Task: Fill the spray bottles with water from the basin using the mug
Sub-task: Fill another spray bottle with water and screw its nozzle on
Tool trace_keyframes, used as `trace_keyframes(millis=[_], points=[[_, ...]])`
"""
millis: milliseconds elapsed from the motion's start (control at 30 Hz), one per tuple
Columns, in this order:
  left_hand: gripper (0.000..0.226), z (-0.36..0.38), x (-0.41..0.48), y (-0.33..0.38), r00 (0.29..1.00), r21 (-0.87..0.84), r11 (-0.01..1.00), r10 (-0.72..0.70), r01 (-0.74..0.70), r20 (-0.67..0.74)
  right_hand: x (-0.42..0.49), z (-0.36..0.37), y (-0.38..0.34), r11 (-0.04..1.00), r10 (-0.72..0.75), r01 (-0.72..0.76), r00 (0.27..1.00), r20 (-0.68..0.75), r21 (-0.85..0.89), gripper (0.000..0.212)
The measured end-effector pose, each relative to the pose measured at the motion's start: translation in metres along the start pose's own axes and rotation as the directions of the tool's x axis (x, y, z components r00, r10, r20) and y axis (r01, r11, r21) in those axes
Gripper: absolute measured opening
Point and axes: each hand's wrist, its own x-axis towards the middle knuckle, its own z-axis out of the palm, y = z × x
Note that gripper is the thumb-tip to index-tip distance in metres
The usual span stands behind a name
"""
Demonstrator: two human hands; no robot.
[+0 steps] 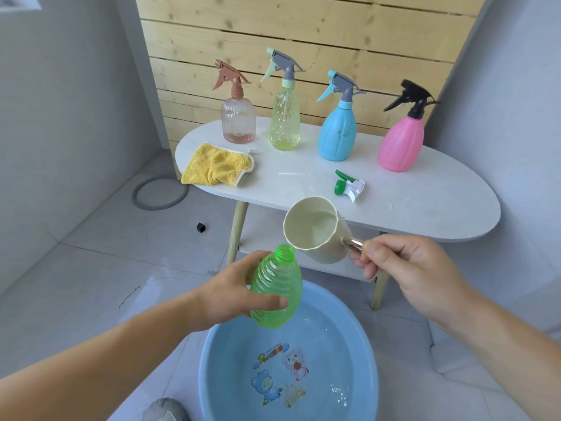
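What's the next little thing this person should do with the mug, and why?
Probably shift the mug slightly down and left until its lip sits over the open neck of the green bottle, then tip it further. The mug leans that way and seems to hold water, but its rim is just beside the neck, not above it. The bottle hangs over the basin, so spills should fall back in.

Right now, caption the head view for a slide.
Left hand holds uncapped green bottle over blue basin; right hand tilts mug toward its mouth.
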Motion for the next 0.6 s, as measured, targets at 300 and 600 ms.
trace_keyframes(millis=[300, 600], points=[[0.074, 0.0006, 0.0018, -0.0026, 1.0, -0.003, 1.0, -0.002, 0.002, -0.013, -0.0021, 0.0033, -0.0021, 0.995, -0.034, 0.032, 0.999, -0.024, -0.098, 0.027], [0.072, 0.0029, 0.0033, -0.0014, 1.0, -0.018, 1.0, 0.001, -0.001, -0.009, -0.0049, 0.0017, -0.0048, 0.993, -0.058, 0.054, 0.997, -0.04, -0.103, 0.027]])
